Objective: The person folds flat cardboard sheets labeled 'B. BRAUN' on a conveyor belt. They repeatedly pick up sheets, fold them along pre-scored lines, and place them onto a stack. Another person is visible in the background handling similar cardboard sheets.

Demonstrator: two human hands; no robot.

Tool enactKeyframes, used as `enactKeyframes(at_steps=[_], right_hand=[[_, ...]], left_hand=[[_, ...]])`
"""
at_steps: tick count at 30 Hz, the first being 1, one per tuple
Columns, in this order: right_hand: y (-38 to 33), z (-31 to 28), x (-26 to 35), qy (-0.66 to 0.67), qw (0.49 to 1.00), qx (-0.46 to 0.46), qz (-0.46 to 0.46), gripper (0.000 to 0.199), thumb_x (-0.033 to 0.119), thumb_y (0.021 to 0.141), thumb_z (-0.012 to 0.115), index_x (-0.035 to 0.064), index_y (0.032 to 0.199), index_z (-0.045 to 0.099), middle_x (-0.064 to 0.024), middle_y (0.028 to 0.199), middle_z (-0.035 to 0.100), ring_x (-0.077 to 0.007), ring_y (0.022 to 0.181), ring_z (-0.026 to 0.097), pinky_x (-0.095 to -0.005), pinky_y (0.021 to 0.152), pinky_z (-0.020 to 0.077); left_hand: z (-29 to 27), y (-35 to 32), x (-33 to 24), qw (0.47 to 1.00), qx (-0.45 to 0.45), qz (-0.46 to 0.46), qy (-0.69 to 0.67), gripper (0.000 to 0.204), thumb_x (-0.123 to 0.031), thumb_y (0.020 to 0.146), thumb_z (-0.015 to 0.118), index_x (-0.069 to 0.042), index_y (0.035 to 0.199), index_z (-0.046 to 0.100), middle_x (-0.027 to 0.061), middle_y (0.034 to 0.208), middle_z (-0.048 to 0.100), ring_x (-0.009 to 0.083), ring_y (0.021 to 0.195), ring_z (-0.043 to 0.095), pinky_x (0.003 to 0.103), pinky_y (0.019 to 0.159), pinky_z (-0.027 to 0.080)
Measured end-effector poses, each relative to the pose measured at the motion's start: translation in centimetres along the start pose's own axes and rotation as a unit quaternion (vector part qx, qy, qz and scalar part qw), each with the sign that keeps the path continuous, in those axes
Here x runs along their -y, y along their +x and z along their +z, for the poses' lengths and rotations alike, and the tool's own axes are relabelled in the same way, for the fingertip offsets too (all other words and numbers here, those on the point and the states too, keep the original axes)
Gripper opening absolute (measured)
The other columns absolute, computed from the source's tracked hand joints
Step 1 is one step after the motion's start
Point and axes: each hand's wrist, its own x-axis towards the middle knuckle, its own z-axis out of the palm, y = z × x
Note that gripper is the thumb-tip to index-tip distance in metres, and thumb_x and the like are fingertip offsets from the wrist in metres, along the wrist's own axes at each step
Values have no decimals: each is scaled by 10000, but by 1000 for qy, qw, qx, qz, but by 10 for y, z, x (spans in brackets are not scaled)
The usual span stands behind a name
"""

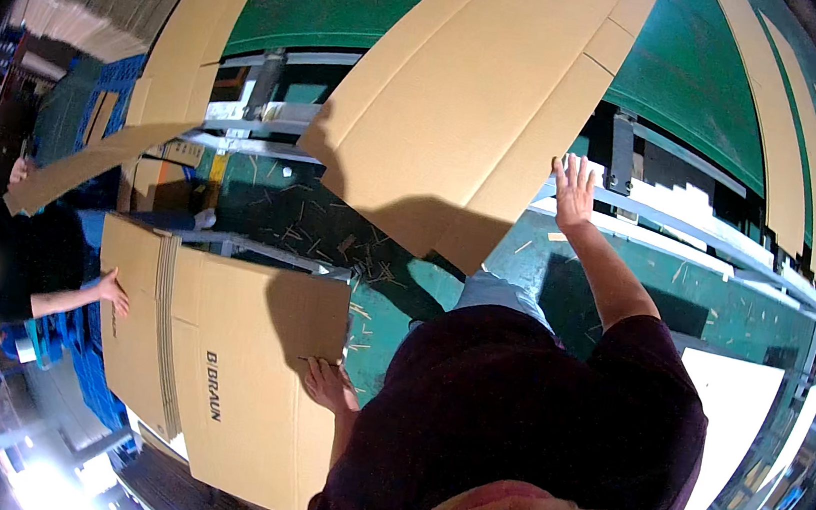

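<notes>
A large flat cardboard sheet (457,89) with crease lines slants from the green conveyor belt down towards my waist. My right hand (575,188) is at its right edge beside the metal rail, fingers spread and nothing in them; whether it touches the sheet is hard to tell. On my left lies a stack of flat cardboard boxes (258,339), dark print on the top one. My left hand (331,384) rests on its near right edge with the fingers stretched out on top. A co-worker's hand (112,292) lies on the stack's far side.
The co-worker's other hand (20,173) holds a long cardboard piece (86,168). More sheets (766,115) lie across the green belt (693,96). A metal rail (722,235) runs along it. Cardboard scraps (358,249) litter the green floor. A white panel (726,422) stands at right.
</notes>
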Motion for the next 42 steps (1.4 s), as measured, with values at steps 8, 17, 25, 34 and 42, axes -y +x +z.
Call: enactKeyframes(at_steps=[8, 17, 25, 34, 42], right_hand=[[64, -61, 96, 168, 958, -135, -189, 735, 220, 655, 726, 73, 1297, 400, -155, 1359, 375, -335, 1304, 302, -446, 1090, 237], [132, -105, 172, 143, 882, -306, -328, 312, 227, 839, 541, 22, 1075, 547, -152, 1042, 595, -306, 1006, 568, -391, 908, 437], [89, -269, 84, 488, 746, -413, -189, 174, 174, 933, 502, 24, 875, 570, -77, 705, 548, -176, 670, 540, -312, 621, 448], [207, 10, 84, 627, 742, -80, 223, 379, 340, 854, 620, -25, 957, 603, -106, 901, 636, -218, 791, 569, -376, 762, 459], [231, -25, 127, 902, 348, 239, 91, 338, 46, 788, 660, 94, 1114, 584, -32, 1047, 637, -197, 967, 611, -359, 818, 508]], left_hand=[[5, -6, 14, 995, 55, -44, -68, 424, -325, 814, 598, -10, 1096, 575, 163, 1283, 487, 371, 1137, 439, 486, 955, 364], [0, 0, 3, 995, 70, -77, 3, 436, -331, 759, 649, -36, 1075, 596, 113, 1319, 469, 334, 1171, 437, 486, 1012, 327], [4, -8, -4, 990, 70, -118, -25, 436, -209, 715, 693, -9, 1086, 580, 147, 1311, 470, 369, 1147, 446, 485, 984, 362], [-7, 6, -16, 982, 58, -167, -70, 442, -170, 710, 676, -25, 1110, 559, 114, 1322, 463, 333, 1113, 467, 439, 945, 402], [-16, 8, -24, 976, 34, -206, -60, 434, -153, 662, 691, -44, 1070, 588, 75, 1293, 503, 271, 1075, 506, 396, 913, 435]])
